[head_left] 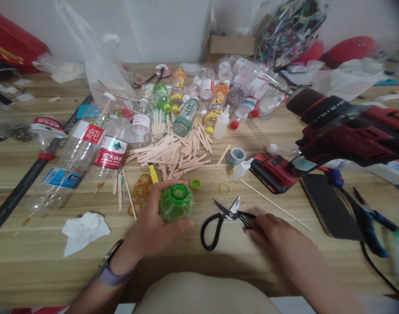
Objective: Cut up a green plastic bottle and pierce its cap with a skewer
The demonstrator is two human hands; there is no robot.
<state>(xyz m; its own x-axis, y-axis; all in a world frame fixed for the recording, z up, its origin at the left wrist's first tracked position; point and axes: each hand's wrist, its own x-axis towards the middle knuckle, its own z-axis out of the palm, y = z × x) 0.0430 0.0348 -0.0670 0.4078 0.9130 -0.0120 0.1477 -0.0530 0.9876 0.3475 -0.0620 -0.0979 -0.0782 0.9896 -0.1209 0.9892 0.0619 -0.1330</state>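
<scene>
My left hand (153,222) is wrapped around a green plastic bottle (176,209), which stands upright with its uncapped neck facing up. On the table to the right, a pair of black-handled scissors (231,214) lies with its blades spread. The fingers of my right hand (271,231) close around one scissor handle, hiding most of that loop. Just beyond the bottle are a green cap (195,184) and a thin yellow-green ring (224,188). Rubber bands (142,189) and a yellow-handled tool (153,173) lie close behind my left hand.
A red and black power drill (317,131) looms at right, near a dark phone (333,205) and blue-handled pliers (366,226). Wooden sticks (176,152) are heaped at centre, with several bottles behind. Large clear bottles (69,161) and crumpled tissue (86,231) occupy the left.
</scene>
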